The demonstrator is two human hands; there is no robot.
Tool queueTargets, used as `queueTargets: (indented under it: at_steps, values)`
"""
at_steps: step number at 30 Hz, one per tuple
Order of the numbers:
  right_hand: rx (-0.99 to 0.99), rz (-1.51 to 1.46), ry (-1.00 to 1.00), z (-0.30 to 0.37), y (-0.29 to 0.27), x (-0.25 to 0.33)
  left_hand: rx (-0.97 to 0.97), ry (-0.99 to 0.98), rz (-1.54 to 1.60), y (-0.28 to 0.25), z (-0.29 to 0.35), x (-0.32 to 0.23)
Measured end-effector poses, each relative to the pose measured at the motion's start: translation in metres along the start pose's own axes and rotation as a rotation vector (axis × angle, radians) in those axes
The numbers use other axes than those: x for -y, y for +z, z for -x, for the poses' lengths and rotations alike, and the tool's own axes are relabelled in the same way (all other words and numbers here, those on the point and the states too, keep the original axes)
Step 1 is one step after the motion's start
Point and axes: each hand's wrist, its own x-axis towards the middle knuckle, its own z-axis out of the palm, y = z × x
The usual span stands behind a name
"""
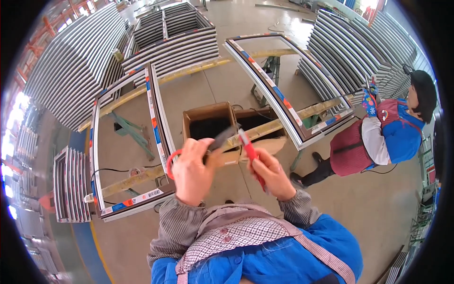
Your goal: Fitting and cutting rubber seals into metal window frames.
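My left hand (193,170) is closed round red-handled scissors (171,163); a red loop shows beside the fingers, and a dark, blurred blade (222,138) points up and right. Closed as well, my right hand (272,174) grips a slim red-handled tool (249,150) with a pale tip, its exact kind unclear. The tips of the two tools are close together in front of me; whether they touch is blurred. Beyond them stands an open cardboard box (208,113) with dark contents, beside a second cardboard box (272,143).
Window frames lie on padded rails, a left frame (158,109) and a right frame (265,78). Stacked frames (75,66) rise behind. Green trestles (130,132) support the rails. At right stands a co-worker (392,128) in blue, facing the frames. A black cable (113,169) crosses the left frame.
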Motion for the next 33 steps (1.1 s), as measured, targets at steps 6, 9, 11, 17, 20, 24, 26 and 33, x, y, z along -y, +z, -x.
queueTargets:
  at_steps: [6,9,11,17,20,24,26,33]
  values:
    - [0.008,-0.076,0.0,0.002,-0.006,-0.002,-0.035,-0.11,0.138,-0.016,-0.012,0.022]
    - [0.005,-0.086,0.003,0.001,-0.007,0.0,0.056,-0.405,0.718,-0.002,-0.002,0.009]
    - [-0.007,-0.123,0.008,0.002,-0.004,0.002,0.185,-0.537,0.956,0.005,0.0,0.003]
    - [-0.006,-0.149,0.004,0.0,-0.002,-0.004,0.255,-0.629,1.188,0.029,0.01,0.003]
    - [-0.021,-0.108,-0.021,0.0,0.001,-0.008,0.283,-0.734,1.35,0.037,0.006,-0.005]
    - [-0.089,-0.022,-0.069,0.001,0.004,-0.014,0.225,-0.66,1.288,0.044,-0.004,-0.021]
    - [-0.102,0.005,-0.074,0.002,0.003,-0.015,0.198,-0.61,1.236,0.053,-0.002,-0.016]
    - [-0.333,0.523,-0.24,0.003,0.001,-0.016,0.198,-0.494,0.951,0.06,-0.003,-0.011]
